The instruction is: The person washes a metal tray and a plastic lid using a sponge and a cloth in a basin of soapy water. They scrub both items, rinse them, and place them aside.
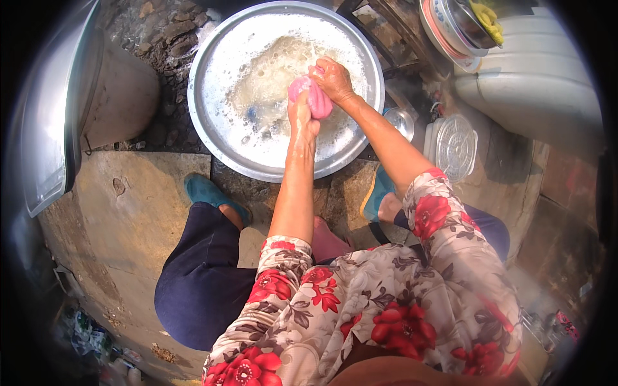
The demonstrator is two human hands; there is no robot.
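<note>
A wide round metal basin (199, 120) filled with sudsy water stands before me. Over its right half, both my hands grip one wet, bunched pink cloth (316, 99). My left hand (301, 113) holds the cloth's lower left side, its fingers partly hidden by the folds. At the upper right end of the cloth, my right hand (332, 79) is closed around it. Foam covers much of the water, with a cloudy patch beneath the hands where a blue spot (251, 114) shows, too unclear to name.
Left stands a large bucket (120, 91) beside a metal vessel (48, 111). A small metal bowl (400, 123) touches the basin's right side, near a plastic strainer basket (455, 148). Stacked bowls (444, 34) and a yellow cloth (487, 20) lie at upper right by a pale container (531, 72).
</note>
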